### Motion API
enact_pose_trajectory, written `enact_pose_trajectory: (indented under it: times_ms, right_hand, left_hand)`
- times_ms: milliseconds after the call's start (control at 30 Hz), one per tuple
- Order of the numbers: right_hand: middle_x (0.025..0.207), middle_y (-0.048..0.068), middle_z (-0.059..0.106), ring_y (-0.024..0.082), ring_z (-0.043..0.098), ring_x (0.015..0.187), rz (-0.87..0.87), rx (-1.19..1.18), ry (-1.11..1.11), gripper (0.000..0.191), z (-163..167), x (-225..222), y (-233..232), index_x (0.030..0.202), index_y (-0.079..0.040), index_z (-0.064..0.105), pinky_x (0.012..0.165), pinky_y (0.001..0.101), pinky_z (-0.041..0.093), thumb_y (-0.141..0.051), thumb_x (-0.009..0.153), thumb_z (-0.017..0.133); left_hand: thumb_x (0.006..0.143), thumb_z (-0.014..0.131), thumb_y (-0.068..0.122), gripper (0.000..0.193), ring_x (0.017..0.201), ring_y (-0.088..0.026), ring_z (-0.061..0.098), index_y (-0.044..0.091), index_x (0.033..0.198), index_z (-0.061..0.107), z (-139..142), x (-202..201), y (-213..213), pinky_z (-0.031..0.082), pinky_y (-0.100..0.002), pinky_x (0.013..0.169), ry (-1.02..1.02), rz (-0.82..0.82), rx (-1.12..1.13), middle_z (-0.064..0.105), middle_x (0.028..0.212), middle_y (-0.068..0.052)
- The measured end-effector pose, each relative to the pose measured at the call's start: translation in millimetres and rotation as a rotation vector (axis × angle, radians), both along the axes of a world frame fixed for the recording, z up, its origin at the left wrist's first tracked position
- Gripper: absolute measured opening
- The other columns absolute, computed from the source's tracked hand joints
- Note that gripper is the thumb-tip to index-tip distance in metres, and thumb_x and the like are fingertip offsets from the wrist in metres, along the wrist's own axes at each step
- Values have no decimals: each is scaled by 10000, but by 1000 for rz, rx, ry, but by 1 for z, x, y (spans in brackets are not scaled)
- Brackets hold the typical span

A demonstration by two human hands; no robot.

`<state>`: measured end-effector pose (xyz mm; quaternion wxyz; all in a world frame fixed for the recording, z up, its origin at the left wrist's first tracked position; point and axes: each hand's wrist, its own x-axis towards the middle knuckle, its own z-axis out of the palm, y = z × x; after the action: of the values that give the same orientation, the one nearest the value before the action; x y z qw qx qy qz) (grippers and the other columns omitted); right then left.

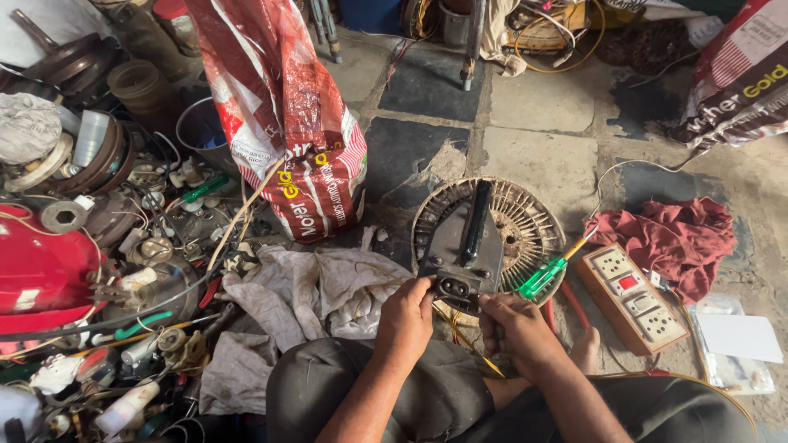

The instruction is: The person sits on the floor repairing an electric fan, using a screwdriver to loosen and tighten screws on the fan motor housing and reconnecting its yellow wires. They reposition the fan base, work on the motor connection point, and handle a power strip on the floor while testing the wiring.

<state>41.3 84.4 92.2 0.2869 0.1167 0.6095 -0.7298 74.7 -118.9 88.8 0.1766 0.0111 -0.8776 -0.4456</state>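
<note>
From the head camera I look straight down at my 2 hands over my lap. My left hand (406, 320) has its fingers curled shut on the near left corner of a dark grey iron body (461, 250), thumb pressed by the socket end. My right hand (515, 328) grips the near right corner of the same iron body, fingers closed around its edge. The iron body is held between both sets of fingers, tilted away from me, its black handle (478, 221) running up the middle beyond my fingertips.

Just past the fingers, under the iron body, lies a round wire fan guard (525, 226) on the stone floor (542, 139). Just right of my right fingers a green-handled screwdriver (543, 277) rests against the guard's edge. Further right sits an orange switch board (632, 295) with 3 sockets, and beyond it a crumpled maroon cloth (665, 238).

Left of my left fingers a pale rag (320, 287) is spread on the floor. Further off on that side stands a red and white printed sack (287, 115), and well to the left a heap of motor parts and wires (123, 246) beside a red shell (37, 271).
</note>
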Motion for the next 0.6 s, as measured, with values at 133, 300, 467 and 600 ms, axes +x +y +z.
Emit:
enact_pose_trajectory:
  times_ms: [133,300,467,600]
  right_hand:
    - [613,53,549,131,537,487,50,211,109,273,-8,-1,0,853,-30,708,457,288,443,-265,973,641]
    - [678,55,602,132,537,504,-279,60,108,161,-20,7,-15,1002,-5,679,468,281,439,-120,914,751]
    - [780,-10,631,96,522,581,-333,-111,40,295,-16,8,-16,1167,-75,679,537,289,485,-76,873,700]
    - [735,-18,533,130,507,634,-310,-384,-162,228,-6,9,-16,1153,-107,635,610,328,476,-154,932,606]
  left_hand:
    - [919,625,50,218,936,-368,710,67,1129,681,0,-1,0,559,-439,772,-7,2,1,737,1027,-151]
    - [933,640,72,189,919,-371,709,67,1116,690,2,-1,-1,551,-450,760,-39,-9,3,739,1009,-151]
    - [915,638,44,203,923,-372,714,51,1112,685,2,-1,-1,560,-440,756,9,-16,31,740,1014,-163]
    - [918,644,37,179,917,-365,727,48,1090,693,4,-1,0,570,-426,751,8,-8,69,752,1009,-162]
